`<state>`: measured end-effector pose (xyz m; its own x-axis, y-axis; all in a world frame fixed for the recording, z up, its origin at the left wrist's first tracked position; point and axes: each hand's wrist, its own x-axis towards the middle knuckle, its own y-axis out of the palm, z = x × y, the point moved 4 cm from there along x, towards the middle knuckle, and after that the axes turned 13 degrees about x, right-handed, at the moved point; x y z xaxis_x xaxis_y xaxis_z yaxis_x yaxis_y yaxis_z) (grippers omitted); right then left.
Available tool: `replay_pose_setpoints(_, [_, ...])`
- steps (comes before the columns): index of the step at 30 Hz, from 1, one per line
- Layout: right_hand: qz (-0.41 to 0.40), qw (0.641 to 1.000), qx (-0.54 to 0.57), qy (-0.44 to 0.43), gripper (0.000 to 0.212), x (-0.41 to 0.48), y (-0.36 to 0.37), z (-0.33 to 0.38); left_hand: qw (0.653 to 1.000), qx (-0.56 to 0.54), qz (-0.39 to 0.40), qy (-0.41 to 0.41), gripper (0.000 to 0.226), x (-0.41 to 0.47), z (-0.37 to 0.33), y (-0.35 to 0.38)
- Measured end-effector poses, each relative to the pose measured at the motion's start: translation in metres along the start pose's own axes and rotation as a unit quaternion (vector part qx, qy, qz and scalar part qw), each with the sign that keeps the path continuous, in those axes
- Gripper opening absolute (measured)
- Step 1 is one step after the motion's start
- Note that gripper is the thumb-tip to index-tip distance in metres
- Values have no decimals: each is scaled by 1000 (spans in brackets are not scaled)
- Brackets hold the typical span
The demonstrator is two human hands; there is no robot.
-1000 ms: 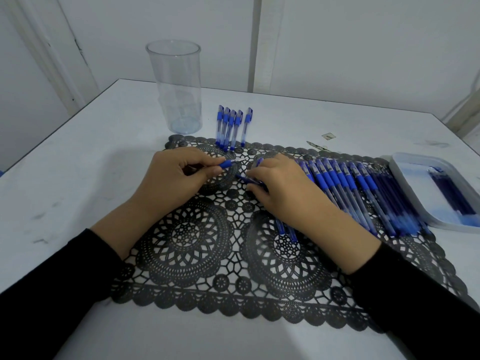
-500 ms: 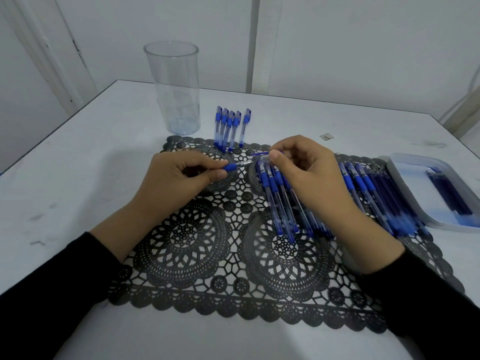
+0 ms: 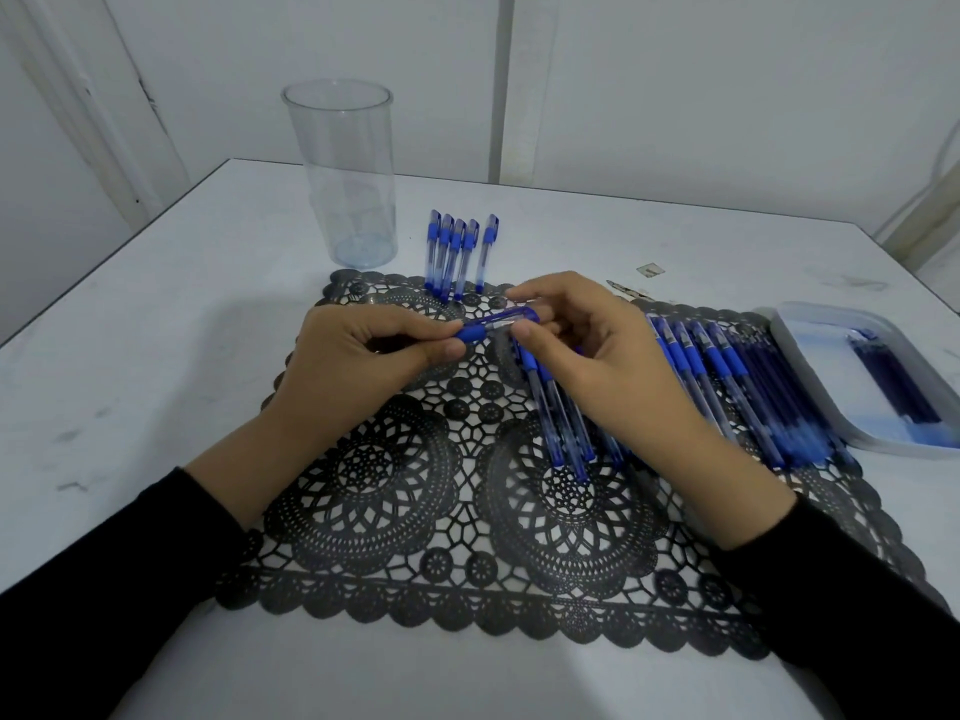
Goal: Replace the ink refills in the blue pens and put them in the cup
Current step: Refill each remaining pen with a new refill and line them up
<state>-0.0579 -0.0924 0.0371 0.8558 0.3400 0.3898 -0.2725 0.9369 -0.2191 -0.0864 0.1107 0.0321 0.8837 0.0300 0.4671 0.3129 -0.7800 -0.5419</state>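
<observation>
My left hand (image 3: 358, 356) grips the blue rubber grip end of a pen (image 3: 496, 324) held level above the black lace mat (image 3: 415, 491). My right hand (image 3: 587, 350) pinches the pen's clear barrel near its blue cap end. A row of several blue pens (image 3: 717, 376) lies on the mat to the right, partly hidden under my right wrist. Several more blue pens (image 3: 460, 252) lie side by side at the mat's far edge. A tall clear plastic cup (image 3: 343, 174), nothing in it, stands at the back left.
A shallow white tray (image 3: 810, 356) with dark blue refills (image 3: 893, 381) sits at the right edge of the white table (image 3: 156, 330). A small metal piece and a scrap lie behind the mat. The wall runs close behind the table.
My right hand left the pens lying on the mat, rose, and came to the pen part in my left hand. A clear barrel with a blue cap now joins the grip piece.
</observation>
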Motion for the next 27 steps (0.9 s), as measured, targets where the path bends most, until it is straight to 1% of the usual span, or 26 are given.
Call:
replay_pose_setpoints(3, [-26,997,-51,-60,16,-1,-2,7,1000,-4,-6,8,19,-1,-3,0])
replay_pose_setpoints(5, [-45,995,-48,-73,17,-1,-3,9,1000,-17,-10,6,19,-2,-4,0])
replay_pose_setpoints(8, [-60,996,-14,-64,19,-1,-4,9,999,-31,-11,4,19,-1,-6,2])
replay_pose_setpoints(14, [-63,997,1,-49,20,-2,-2,6,1000,-18,-9,4,19,-1,-6,3])
replay_pose_setpoints(18, [-57,997,38,-45,16,4,-7,15,997,-68,-21,-11,18,2,-15,7])
replay_pose_setpoints(21, [-66,994,77,-34,17,7,-12,21,996,-84,6,-6,22,3,-20,11])
replay_pose_setpoints(24, [-84,993,84,-24,20,11,-20,25,997,-48,47,26,29,4,-16,12])
replay_pose_setpoints(25, [-90,992,87,-16,19,13,-23,27,998,-23,54,35,32,5,-12,11])
replay_pose_setpoints(27, [-92,992,90,5,15,18,-29,30,995,62,59,49,37,6,-2,10])
